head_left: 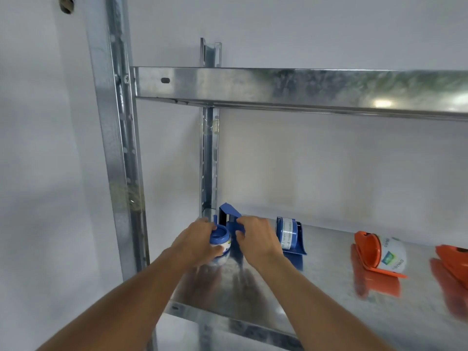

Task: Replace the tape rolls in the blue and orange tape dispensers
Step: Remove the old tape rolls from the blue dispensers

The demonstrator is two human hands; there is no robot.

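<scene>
At the left end of the metal shelf (316, 295) my left hand (196, 243) grips a tape roll on a blue core (220, 240). Right beside it my right hand (257, 239) holds the frame of a blue tape dispenser (229, 214), whose upper part sticks up behind my fingers. A second blue dispenser (290, 235) with a printed white roll stands just right of my right hand. Farther right lies an orange dispenser (372, 252) with a white roll, and another orange dispenser (453, 262) is cut off by the frame's right edge.
A galvanized upright post (119, 153) stands at the left, a rear post (209, 158) behind the blue dispenser. An upper shelf beam (291, 87) crosses overhead. A white wall lies behind the rack.
</scene>
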